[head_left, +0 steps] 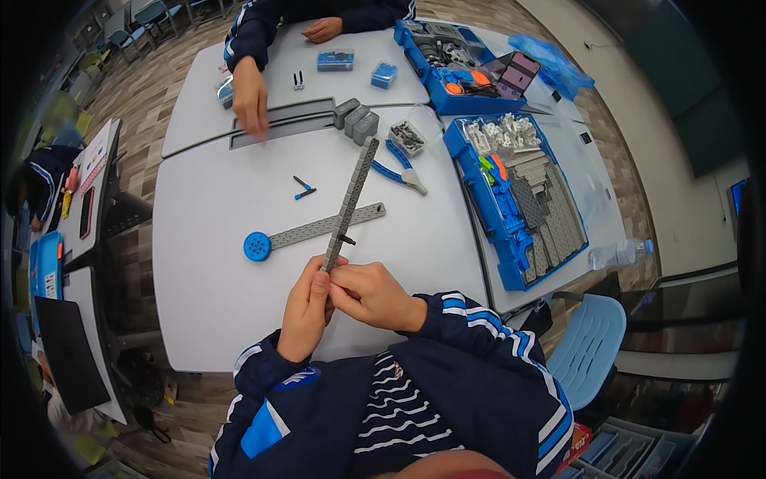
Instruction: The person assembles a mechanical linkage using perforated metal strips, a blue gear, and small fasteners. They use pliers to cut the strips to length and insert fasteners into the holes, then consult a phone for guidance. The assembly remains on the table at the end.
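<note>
The left hand [307, 307] and the right hand [371, 294] both hold tight to the bottom of a long grey bar [349, 203]. The bar leans up over the white table [215, 239]. Another grey bar with a blue wheel [257, 246] lies flat under it.

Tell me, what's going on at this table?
A person holds a long grey perforated construction beam at its near end with both hands, left hand and right hand, its far end pointing away over the white table. A second grey perforated strip with a blue wheel lies flat beneath it. Open blue parts trays sit to the right. Another person's hand rests on the far table.
</note>
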Demonstrator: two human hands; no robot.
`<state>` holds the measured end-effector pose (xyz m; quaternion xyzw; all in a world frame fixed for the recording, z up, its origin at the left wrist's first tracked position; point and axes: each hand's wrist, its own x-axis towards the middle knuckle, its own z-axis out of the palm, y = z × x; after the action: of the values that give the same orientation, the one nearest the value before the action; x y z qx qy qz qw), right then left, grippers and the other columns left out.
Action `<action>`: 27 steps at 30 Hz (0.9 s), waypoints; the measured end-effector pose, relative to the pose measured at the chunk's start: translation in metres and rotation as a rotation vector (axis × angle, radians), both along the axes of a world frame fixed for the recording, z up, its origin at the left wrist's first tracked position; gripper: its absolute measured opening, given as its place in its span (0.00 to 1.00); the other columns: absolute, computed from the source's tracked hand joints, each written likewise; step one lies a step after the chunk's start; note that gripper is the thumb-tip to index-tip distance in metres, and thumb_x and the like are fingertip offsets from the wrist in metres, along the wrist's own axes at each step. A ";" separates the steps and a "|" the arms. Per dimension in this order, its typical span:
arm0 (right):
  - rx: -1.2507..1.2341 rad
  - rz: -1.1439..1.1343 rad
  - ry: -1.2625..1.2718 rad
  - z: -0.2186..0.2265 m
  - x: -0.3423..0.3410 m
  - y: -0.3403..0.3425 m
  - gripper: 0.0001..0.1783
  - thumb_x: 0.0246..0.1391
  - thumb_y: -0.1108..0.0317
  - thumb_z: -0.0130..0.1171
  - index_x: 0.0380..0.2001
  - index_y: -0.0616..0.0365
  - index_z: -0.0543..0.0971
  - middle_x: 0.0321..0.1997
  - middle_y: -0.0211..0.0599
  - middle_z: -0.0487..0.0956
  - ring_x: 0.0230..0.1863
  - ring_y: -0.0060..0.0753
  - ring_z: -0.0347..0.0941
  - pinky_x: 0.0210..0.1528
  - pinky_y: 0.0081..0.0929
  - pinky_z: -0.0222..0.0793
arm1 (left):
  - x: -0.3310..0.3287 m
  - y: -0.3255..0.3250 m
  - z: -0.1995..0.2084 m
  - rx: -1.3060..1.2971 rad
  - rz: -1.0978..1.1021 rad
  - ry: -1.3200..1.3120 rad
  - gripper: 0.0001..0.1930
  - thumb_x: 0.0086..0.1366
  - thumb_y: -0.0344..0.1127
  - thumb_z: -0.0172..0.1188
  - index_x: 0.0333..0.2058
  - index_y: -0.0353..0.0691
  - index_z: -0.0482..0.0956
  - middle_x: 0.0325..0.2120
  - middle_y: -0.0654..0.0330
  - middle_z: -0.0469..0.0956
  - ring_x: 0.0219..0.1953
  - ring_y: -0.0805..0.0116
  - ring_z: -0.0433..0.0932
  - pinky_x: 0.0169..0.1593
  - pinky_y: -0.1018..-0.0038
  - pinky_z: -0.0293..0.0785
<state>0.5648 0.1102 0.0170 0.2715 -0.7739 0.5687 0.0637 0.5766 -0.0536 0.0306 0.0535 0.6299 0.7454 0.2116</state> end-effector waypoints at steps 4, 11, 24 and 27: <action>0.022 0.023 -0.128 0.003 0.004 0.005 0.10 0.60 0.71 0.54 0.25 0.63 0.74 0.21 0.45 0.76 0.21 0.47 0.73 0.26 0.36 0.69 | 0.003 0.008 -0.001 -0.003 0.031 0.005 0.23 0.79 0.50 0.40 0.53 0.36 0.71 0.20 0.72 0.70 0.19 0.87 0.55 0.23 0.84 0.50; -0.018 0.000 -0.232 0.007 0.004 0.006 0.11 0.62 0.71 0.53 0.26 0.64 0.75 0.19 0.42 0.73 0.18 0.38 0.70 0.24 0.32 0.65 | -0.001 0.016 -0.007 -0.068 0.095 0.122 0.21 0.79 0.46 0.40 0.53 0.36 0.73 0.21 0.65 0.75 0.21 0.82 0.66 0.26 0.81 0.61; -0.030 -0.072 -0.382 -0.026 0.016 0.004 0.09 0.64 0.70 0.56 0.33 0.66 0.79 0.23 0.33 0.77 0.24 0.21 0.73 0.29 0.22 0.68 | -0.002 -0.017 -0.030 0.115 -0.017 -0.022 0.14 0.75 0.40 0.52 0.52 0.38 0.71 0.29 0.67 0.75 0.28 0.84 0.70 0.32 0.83 0.66; -0.020 -0.104 -0.409 -0.026 0.012 0.011 0.07 0.63 0.72 0.56 0.38 0.67 0.79 0.26 0.33 0.78 0.26 0.22 0.74 0.31 0.21 0.70 | -0.001 -0.020 -0.028 0.164 0.014 0.004 0.14 0.74 0.39 0.54 0.52 0.39 0.73 0.27 0.70 0.72 0.27 0.85 0.68 0.30 0.85 0.65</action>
<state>0.5764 0.1212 -0.0089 0.1093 -0.7780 0.6154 -0.0629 0.5758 -0.0739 0.0029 0.0680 0.5674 0.7959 0.2000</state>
